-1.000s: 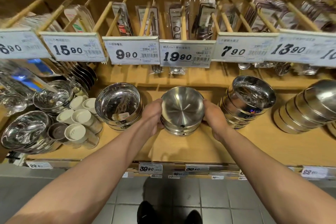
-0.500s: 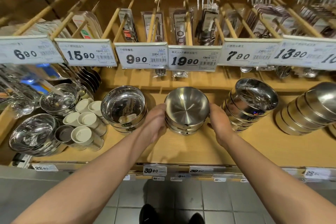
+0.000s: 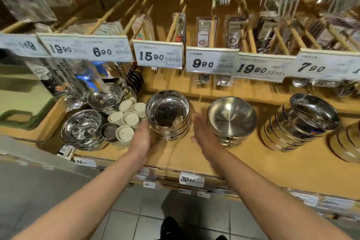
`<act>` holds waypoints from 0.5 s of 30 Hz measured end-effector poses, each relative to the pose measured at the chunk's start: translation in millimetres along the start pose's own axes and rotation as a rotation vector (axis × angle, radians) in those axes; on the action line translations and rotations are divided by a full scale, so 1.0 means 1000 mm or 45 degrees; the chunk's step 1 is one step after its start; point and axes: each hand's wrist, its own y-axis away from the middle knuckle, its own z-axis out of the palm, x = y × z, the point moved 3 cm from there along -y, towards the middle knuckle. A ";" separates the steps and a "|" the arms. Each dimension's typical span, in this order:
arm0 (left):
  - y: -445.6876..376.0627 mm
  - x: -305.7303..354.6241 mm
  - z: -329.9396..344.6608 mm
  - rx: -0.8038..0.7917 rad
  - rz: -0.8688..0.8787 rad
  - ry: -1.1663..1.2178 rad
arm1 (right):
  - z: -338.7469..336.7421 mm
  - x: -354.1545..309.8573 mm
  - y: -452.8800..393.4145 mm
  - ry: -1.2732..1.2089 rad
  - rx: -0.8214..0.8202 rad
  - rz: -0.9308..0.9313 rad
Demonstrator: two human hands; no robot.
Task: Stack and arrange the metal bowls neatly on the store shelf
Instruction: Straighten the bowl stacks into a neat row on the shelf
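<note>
Mid-shelf [image 3: 243, 163], near its front edge, a shiny round steel bowl stack [image 3: 168, 118] is sitting between left hand [image 3: 141, 139] and right hand [image 3: 202, 132], both spread flat, gripping nothing.

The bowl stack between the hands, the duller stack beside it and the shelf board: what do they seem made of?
Shiny bowl stack: polished metal, probably stainless steel; its inside mirrors dark shapes. Duller bowl stack: also metal, but brushed or satin, with faint rings and soft glare. Shelf board: tan and matte, wood or wood-look board; I cannot tell which.
</note>
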 end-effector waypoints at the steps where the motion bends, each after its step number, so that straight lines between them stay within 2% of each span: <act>1: -0.006 0.001 0.002 -0.013 0.021 0.033 | 0.005 -0.004 -0.007 -0.037 -0.003 -0.027; 7: -0.035 0.009 0.010 -0.035 0.078 0.177 | 0.017 0.001 -0.038 -0.113 -0.002 -0.100; 15: -0.032 0.010 0.011 -0.215 0.012 0.208 | 0.016 0.028 -0.027 -0.238 -0.005 -0.030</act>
